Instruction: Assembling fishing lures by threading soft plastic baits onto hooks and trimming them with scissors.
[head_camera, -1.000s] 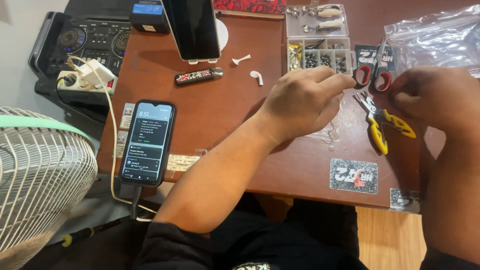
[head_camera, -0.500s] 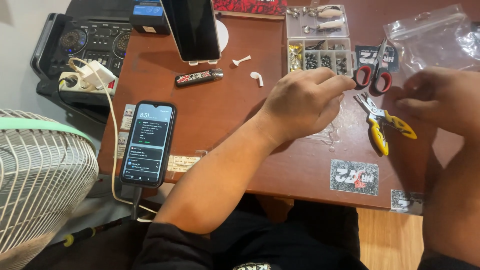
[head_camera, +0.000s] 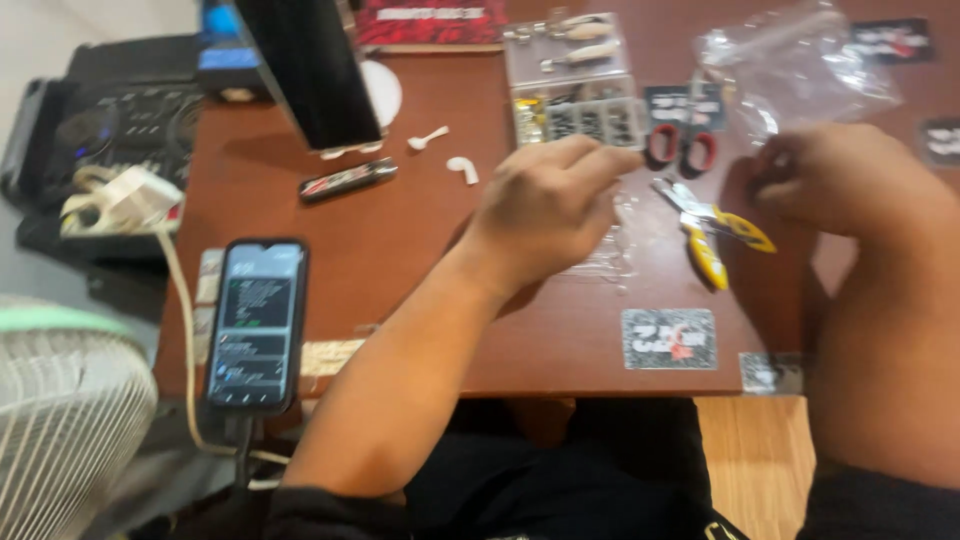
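Left hand (head_camera: 545, 205) over plastic film (head_camera: 608, 255), yellow pliers (head_camera: 712, 232) beside

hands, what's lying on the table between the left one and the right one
In the head view, yellow-handled pliers lie between the left hand and right hand, with red-handled scissors just beyond.

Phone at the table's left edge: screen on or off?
On. The phone lies flat, face up, its screen lit with rows of text.

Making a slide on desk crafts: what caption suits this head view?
Left hand over small clear bag, right hand beside yellow-handled pliers on brown table.
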